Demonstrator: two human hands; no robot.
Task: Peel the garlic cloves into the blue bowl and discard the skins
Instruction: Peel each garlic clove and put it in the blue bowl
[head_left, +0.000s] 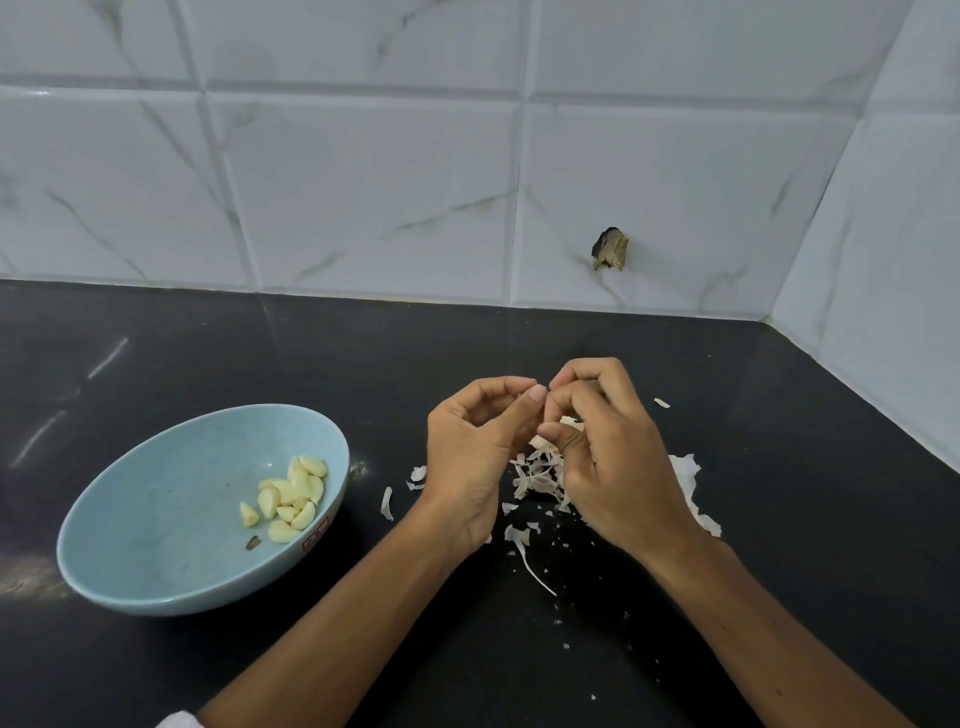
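Observation:
A light blue bowl (156, 499) sits tilted on the black counter at the left, with several peeled yellowish garlic cloves (291, 496) and a dark scrap inside. My left hand (467, 457) and my right hand (608, 457) meet above a heap of papery garlic skins (537, 480). Both pinch a small garlic clove (545, 413) between their fingertips; it is mostly hidden by my fingers. A bit of skin (571, 423) shows in my right hand.
More skin pieces lie scattered on the black counter (779, 519), including a large one (691, 483) behind my right hand. A white tiled wall (363, 182) rises behind, with a broken hole (610, 249). A side wall closes the corner at the right.

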